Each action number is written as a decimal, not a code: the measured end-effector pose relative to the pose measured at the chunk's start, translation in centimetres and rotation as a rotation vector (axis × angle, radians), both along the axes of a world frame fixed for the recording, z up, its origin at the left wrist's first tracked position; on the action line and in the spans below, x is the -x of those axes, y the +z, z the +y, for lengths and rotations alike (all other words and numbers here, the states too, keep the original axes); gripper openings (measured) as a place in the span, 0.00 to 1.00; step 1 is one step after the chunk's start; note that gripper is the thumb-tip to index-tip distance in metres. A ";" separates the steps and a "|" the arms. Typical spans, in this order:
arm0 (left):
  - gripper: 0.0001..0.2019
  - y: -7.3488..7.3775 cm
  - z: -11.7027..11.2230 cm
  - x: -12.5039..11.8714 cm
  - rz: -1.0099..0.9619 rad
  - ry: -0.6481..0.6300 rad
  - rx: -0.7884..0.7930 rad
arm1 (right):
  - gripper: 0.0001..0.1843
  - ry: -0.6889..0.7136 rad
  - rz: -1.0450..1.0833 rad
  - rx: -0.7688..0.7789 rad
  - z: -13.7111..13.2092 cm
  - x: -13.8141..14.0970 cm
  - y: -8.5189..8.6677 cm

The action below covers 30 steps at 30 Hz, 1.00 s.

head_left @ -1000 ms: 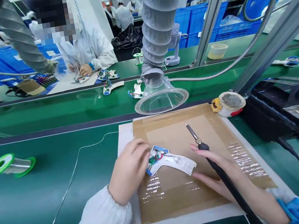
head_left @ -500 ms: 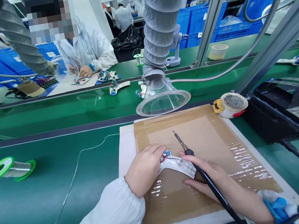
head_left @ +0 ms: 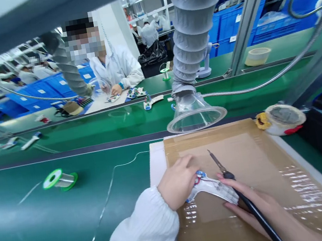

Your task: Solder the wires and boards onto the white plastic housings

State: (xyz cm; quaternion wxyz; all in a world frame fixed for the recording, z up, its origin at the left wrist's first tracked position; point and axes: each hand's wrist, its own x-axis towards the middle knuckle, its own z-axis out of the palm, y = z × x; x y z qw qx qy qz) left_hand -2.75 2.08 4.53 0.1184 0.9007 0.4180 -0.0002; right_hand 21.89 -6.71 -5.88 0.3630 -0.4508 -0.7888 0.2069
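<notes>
- The white plastic housing (head_left: 212, 189) lies on the cardboard mat (head_left: 246, 143), near the mat's lower edge; it is a bent, L-like piece.
- Its long axis runs from under the left hand (head_left: 178, 184) toward the lower right, ending under the right hand's fingers (head_left: 234, 207).
- The left hand is nearer the wired end, where a red wire (head_left: 205, 180) shows; its grip is closed down over the housing, fingers on top.
- The right hand (head_left: 266, 212) holds a soldering iron (head_left: 254, 208) in a narrow, pen-style grip.
- The iron's tip (head_left: 209, 152) points up and away from the housing, clear of it and above the wired end.
- Hidden: the left hand covers most of the wired end, so joints and board cannot be made out.
- Beyond the mat, on the green bench (head_left: 27, 227): a solder spool (head_left: 59, 180), solder wire (head_left: 108, 194) and a clear fume extractor hood (head_left: 196, 119).
</notes>
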 end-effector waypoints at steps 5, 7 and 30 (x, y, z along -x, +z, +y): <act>0.12 0.2 -0.4 -0.2 0.061 0.013 0.012 | 0.26 -0.004 0.007 -0.027 0.3 -0.4 -0.6; 0.12 0.1 -0.5 -0.2 0.057 0.020 0.022 | 0.27 0.007 0.005 -0.045 0.3 -0.4 -0.4; 0.12 -0.7 0.7 1.6 -0.116 -0.175 0.038 | 0.29 0.056 0.045 0.101 0.0 -0.2 1.4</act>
